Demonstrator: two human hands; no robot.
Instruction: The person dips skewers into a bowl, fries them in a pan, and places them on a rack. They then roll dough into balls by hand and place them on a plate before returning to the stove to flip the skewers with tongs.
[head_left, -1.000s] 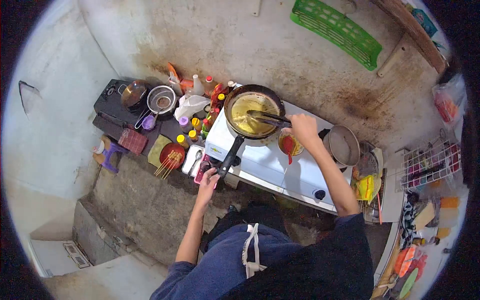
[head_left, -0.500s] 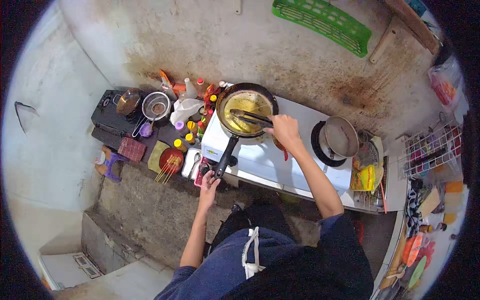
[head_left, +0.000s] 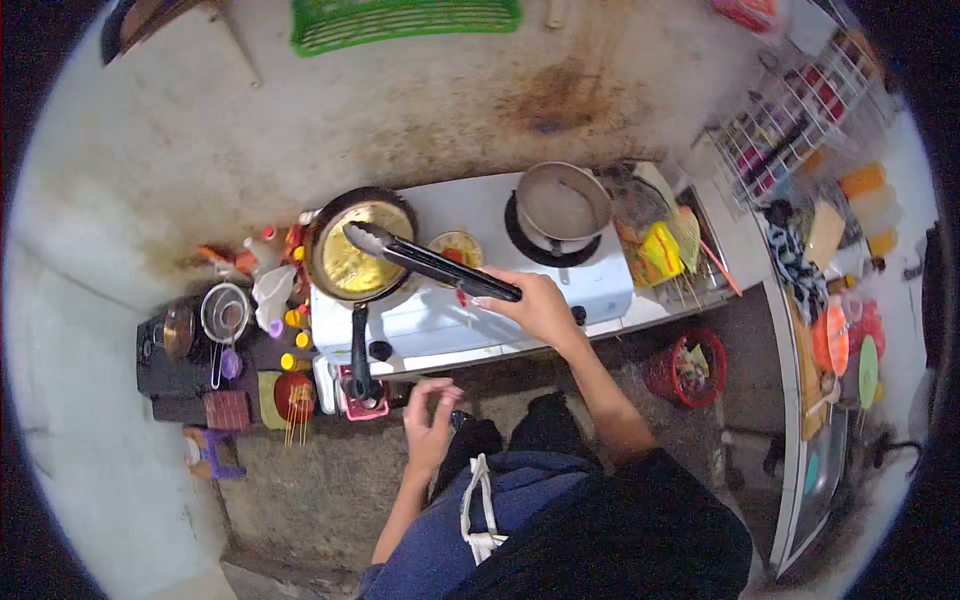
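Note:
My right hand (head_left: 538,308) is closed round black-handled tongs (head_left: 440,265), their metal tips over the right part of a frying pan (head_left: 409,215). Yellow, oily-looking contents (head_left: 358,262) lie in the pan; I cannot make out what they are. Below the pan handle (head_left: 361,345), and apart from it, my left hand (head_left: 428,432) has its fingers loosely apart with nothing in them. A small dish (head_left: 466,240) with something red in it sits on the white stove (head_left: 450,320), partly behind the tongs.
On the right burner stands a grey pot (head_left: 563,203). Skewers lie across a red plate (head_left: 293,388) at the left, beside yellow-capped bottles (head_left: 295,362) and a sieve (head_left: 226,313). A red waste basket (head_left: 686,370) stands on the floor at the right.
My left hand has let go of the pan handle and opened. The tongs in my right hand have risen out of the pan's contents. The view has swung to the right.

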